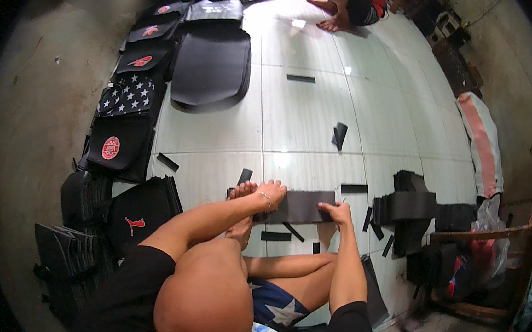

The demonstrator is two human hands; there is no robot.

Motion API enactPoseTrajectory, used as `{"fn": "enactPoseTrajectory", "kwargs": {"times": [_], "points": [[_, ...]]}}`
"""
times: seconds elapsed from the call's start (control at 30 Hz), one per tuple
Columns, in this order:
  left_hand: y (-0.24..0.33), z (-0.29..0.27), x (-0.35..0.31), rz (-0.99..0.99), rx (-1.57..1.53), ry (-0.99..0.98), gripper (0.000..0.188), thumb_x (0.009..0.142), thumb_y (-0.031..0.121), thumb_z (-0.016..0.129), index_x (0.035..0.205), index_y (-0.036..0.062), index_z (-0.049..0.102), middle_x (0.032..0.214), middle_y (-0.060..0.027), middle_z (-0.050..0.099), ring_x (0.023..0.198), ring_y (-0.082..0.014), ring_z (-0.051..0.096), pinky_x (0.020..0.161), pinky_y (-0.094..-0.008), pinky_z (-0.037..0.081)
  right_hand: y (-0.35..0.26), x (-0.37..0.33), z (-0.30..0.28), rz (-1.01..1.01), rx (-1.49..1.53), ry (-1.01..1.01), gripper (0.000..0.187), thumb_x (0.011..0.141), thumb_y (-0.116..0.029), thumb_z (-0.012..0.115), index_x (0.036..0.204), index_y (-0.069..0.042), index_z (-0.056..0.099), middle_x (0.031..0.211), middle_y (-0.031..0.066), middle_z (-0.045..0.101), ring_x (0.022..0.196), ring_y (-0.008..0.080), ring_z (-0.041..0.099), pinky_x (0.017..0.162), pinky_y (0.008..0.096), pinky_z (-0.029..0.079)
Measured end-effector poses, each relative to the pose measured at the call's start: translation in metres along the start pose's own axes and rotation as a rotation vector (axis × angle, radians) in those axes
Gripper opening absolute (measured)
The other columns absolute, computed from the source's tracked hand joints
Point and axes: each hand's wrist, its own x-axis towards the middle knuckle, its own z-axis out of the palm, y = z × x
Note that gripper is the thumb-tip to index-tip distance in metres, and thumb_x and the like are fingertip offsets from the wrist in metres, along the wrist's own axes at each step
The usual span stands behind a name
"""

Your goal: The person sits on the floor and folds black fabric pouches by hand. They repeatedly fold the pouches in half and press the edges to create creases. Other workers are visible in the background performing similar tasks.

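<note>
A wide, dark grey strip of sheet material [307,205] lies crosswise in front of me, close to the white tiles. At its left part is my left hand [270,193], wearing a bracelet, with bent fingers closed on the strip beside my bare foot [242,191]. My right hand [337,214] grips the other end, thumb on top and fingers underneath. Around the strip lie small black offcuts, among them one below it [276,236] and one above its right end [354,189]. The underside of the strip is hidden.
Stacks of black flaps with printed designs [134,91] line the left wall, beside a pile of rounded black sheets [211,66]. Crossed bundles of dark strips [409,207] lie to the right, near a wooden frame [529,233]. Another person [349,6] sits at the far end.
</note>
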Motion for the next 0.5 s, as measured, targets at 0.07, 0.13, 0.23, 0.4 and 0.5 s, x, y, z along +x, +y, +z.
{"fn": "enactPoseTrajectory", "kwargs": {"times": [0.07, 0.13, 0.23, 0.4, 0.5], "points": [[0.002, -0.003, 0.002, 0.003, -0.015, 0.002, 0.054, 0.066, 0.021, 0.084, 0.11, 0.0044, 0.058, 0.116, -0.0156, 0.057, 0.112, -0.0338, 0.057, 0.087, -0.0448, 0.053, 0.014, 0.009, 0.001, 0.0, -0.034, 0.045, 0.068, 0.054, -0.051, 0.085, 0.09, 0.006, 0.07, 0.091, 0.0201, 0.07, 0.084, 0.0261, 0.069, 0.072, 0.0372, 0.054], [0.002, -0.002, 0.003, 0.001, -0.039, 0.001, 0.054, 0.066, 0.021, 0.085, 0.111, 0.0051, 0.059, 0.116, -0.0151, 0.057, 0.112, -0.0337, 0.056, 0.087, -0.0452, 0.053, 0.02, 0.022, 0.004, 0.02, -0.096, 0.037, 0.077, 0.052, -0.051, 0.086, 0.097, 0.008, 0.068, 0.099, 0.0228, 0.069, 0.092, 0.0307, 0.068, 0.078, 0.0389, 0.053], [-0.001, -0.001, 0.001, -0.003, -0.035, -0.01, 0.054, 0.066, 0.022, 0.085, 0.111, 0.0056, 0.059, 0.115, -0.0147, 0.057, 0.112, -0.034, 0.057, 0.086, -0.0456, 0.053, 0.004, 0.007, 0.017, -0.001, -0.025, 0.199, 0.085, 0.054, -0.047, 0.087, 0.11, 0.011, 0.061, 0.111, 0.0279, 0.064, 0.105, 0.0355, 0.064, 0.087, 0.0392, 0.051], [-0.004, 0.002, 0.001, 0.006, -0.069, 0.015, 0.048, 0.067, 0.019, 0.083, 0.106, 0.0056, 0.06, 0.113, -0.0149, 0.058, 0.111, -0.0347, 0.057, 0.085, -0.0462, 0.053, 0.001, 0.001, 0.017, -0.003, 0.038, 0.124, 0.078, 0.055, -0.046, 0.088, 0.105, 0.009, 0.064, 0.104, 0.024, 0.067, 0.099, 0.0327, 0.066, 0.084, 0.0391, 0.052], [-0.006, 0.003, 0.002, 0.028, -0.087, 0.046, 0.046, 0.069, 0.02, 0.082, 0.107, 0.0054, 0.06, 0.112, -0.015, 0.058, 0.111, -0.0347, 0.057, 0.085, -0.047, 0.052, 0.014, 0.012, 0.017, -0.013, 0.044, 0.098, 0.072, 0.054, -0.046, 0.087, 0.1, 0.006, 0.067, 0.098, 0.0197, 0.07, 0.092, 0.0296, 0.067, 0.081, 0.0384, 0.053]]}}
